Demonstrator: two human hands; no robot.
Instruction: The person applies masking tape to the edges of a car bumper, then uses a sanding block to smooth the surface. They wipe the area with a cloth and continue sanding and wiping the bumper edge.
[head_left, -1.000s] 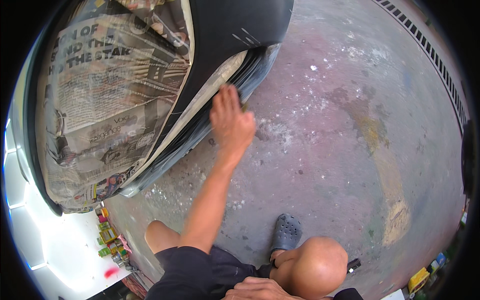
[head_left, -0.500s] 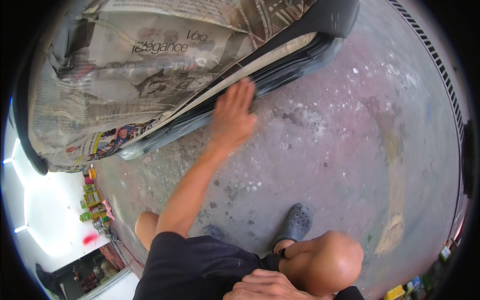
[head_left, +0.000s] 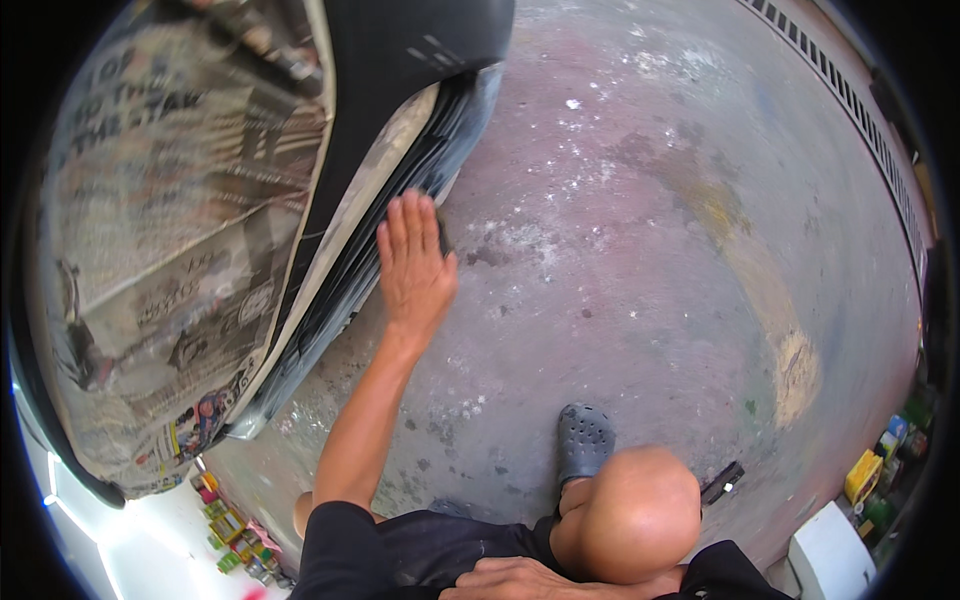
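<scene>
My left hand [head_left: 415,265] lies with its fingers straight and side by side against the ribbed dark lower edge [head_left: 385,225] of what looks like a vehicle bumper [head_left: 400,45]. A thin dark pad [head_left: 444,236] shows along the outer side of those fingers; most of it is hidden under the hand. Newspaper masking [head_left: 180,240] covers the body above the bumper, edged by a pale strip. My right hand [head_left: 520,580] rests low over my lap, partly cut off by the lower edge. Its visible fingers lie loosely, and nothing shows in them.
Stained concrete floor [head_left: 600,280] spreads to the right, with a slotted drain grate [head_left: 840,80] along its far side. Several cans [head_left: 230,525] stand at the lower left. A white box [head_left: 832,550] and a yellow container [head_left: 863,476] sit at the lower right.
The view has turned, so the masked bumper now stands steeper and farther left. My left hand appears farther left and lower, still against the dark edge. My right hand stays over my lap.
</scene>
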